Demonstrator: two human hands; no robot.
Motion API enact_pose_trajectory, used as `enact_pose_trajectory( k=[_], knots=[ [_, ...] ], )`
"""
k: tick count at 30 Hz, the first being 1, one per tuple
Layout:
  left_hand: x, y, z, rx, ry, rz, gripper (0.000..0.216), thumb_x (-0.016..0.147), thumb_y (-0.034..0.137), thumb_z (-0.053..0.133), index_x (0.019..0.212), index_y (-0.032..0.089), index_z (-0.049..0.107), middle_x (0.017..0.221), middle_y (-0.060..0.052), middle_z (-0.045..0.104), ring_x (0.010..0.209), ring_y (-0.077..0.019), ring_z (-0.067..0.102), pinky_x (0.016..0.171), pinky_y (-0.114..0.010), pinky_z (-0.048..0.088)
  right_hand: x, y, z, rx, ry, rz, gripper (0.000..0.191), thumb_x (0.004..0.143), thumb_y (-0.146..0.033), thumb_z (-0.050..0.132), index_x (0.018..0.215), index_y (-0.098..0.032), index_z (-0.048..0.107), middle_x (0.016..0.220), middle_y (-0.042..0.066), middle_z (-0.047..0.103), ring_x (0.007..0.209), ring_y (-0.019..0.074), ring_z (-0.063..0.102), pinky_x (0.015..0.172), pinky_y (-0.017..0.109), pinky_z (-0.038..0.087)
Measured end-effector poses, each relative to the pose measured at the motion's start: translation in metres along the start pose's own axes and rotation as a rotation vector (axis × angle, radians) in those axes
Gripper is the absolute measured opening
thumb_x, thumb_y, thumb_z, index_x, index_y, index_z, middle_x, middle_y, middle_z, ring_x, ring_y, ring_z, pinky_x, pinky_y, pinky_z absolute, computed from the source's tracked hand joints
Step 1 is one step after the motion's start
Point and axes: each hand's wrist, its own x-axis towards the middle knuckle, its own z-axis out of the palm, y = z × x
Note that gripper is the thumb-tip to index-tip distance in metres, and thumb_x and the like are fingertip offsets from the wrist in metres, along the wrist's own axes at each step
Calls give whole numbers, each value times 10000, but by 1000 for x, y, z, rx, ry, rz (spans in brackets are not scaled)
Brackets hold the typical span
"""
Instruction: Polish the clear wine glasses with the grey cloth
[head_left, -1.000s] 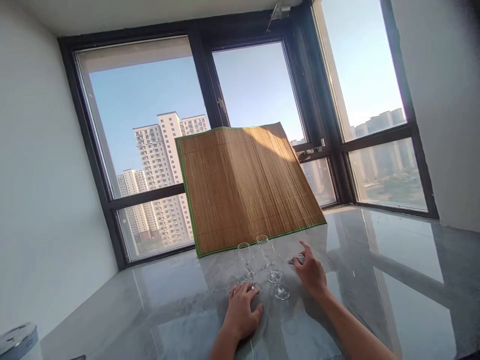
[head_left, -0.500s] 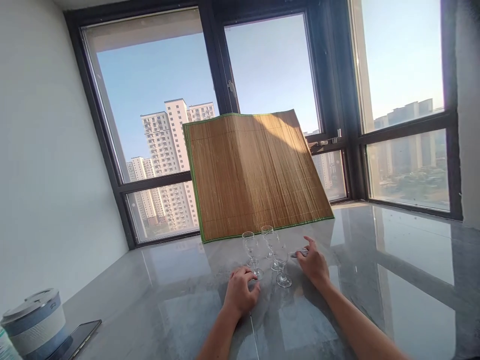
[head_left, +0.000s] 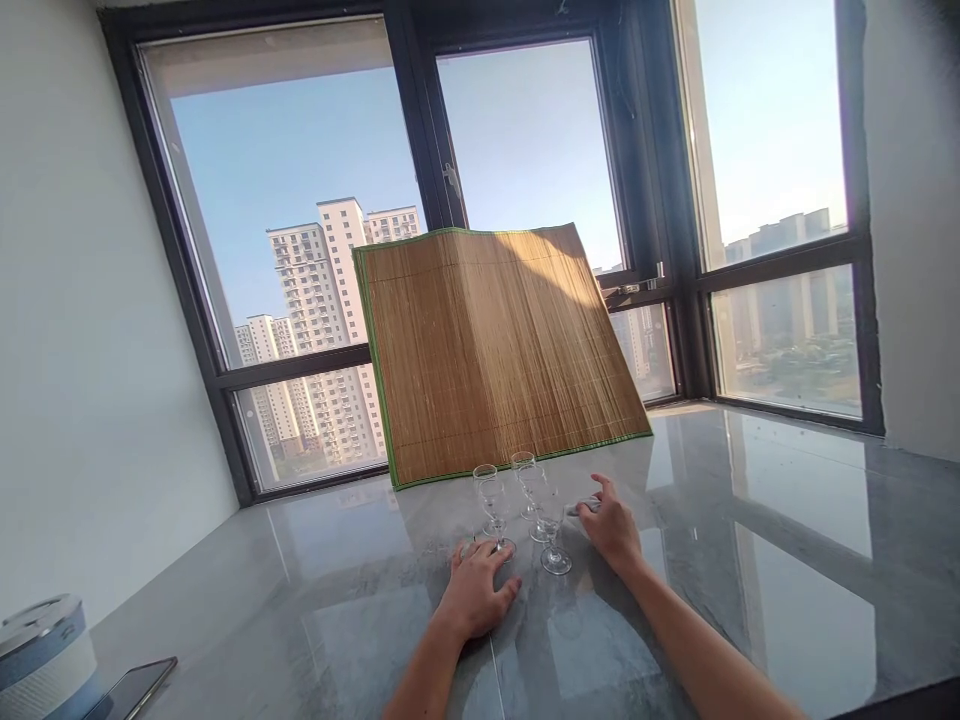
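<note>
Several small clear stemmed glasses stand upright in a cluster on the grey, glossy tabletop (head_left: 360, 600). My left hand (head_left: 477, 592) lies palm down at the near left of the cluster, fingers spread. Its fingertips are by the foot of the left glass (head_left: 491, 497); whether they touch it I cannot tell. The nearest glass (head_left: 555, 556) stands between my two hands. To the right of the glasses, my right hand (head_left: 613, 527) is closed on a crumpled greyish-white cloth (head_left: 579, 509), with one finger raised. Most of the cloth is hidden by that hand.
Behind the glasses a brown bamboo mat (head_left: 510, 350) with green edging leans against the dark-framed window (head_left: 405, 130). At the lower left are a blue and white lidded cup (head_left: 49, 655) and a phone (head_left: 139, 688). A white wall (head_left: 90, 350) rises on the left.
My left hand's fingers have spread a little further by the left glass. The whole scene has shifted slightly left in view. My right hand keeps its place beside the glasses.
</note>
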Motion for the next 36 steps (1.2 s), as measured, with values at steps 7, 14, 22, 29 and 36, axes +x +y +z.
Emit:
enact_pose_trajectory(
  k=[7, 14, 22, 29, 36],
  knots=[
    [-4, 4, -13, 48, 95, -10, 306, 860, 386, 540, 1094, 291, 714, 1181, -48, 702, 1219, -271, 531, 1173, -535, 154, 1, 2, -1, 9, -2, 0, 547, 831, -264, 500, 1366, -167, 445, 1053, 123, 709, 931, 245, 690, 788, 315, 469],
    [-6, -14, -23, 138, 136, -159, 263, 864, 402, 514, 954, 259, 715, 1021, -42, 726, 1110, -243, 571, 1132, -473, 244, 1, 6, -2, 5, -32, 3, 555, 838, -291, 496, 1374, -168, 426, 1097, 147, 696, 1001, 258, 676, 792, 312, 472],
    [1, -74, -31, 275, 183, -523, 401, 895, 394, 438, 1202, 260, 659, 1343, -84, 615, 1272, -273, 515, 1156, -535, 202, 1, 7, -2, 30, -41, 5, 545, 836, -282, 508, 1362, -159, 442, 1077, 157, 693, 970, 271, 679, 790, 329, 469],
    [1, -75, -33, 330, 131, -689, 558, 903, 466, 388, 1384, 232, 545, 1511, -163, 437, 1433, -336, 322, 1147, -632, 116, 1, 4, -2, 18, -38, 18, 547, 832, -268, 516, 1365, -168, 445, 1088, 144, 693, 1002, 262, 674, 826, 321, 465],
    [7, -25, -23, 304, 179, -287, 491, 904, 432, 407, 1277, 211, 636, 1305, -112, 622, 1249, -265, 519, 1110, -408, 320, 1, 0, -1, 6, -12, 22, 534, 819, -234, 507, 1347, -174, 449, 1058, 113, 709, 933, 242, 684, 801, 307, 456]
  ],
)
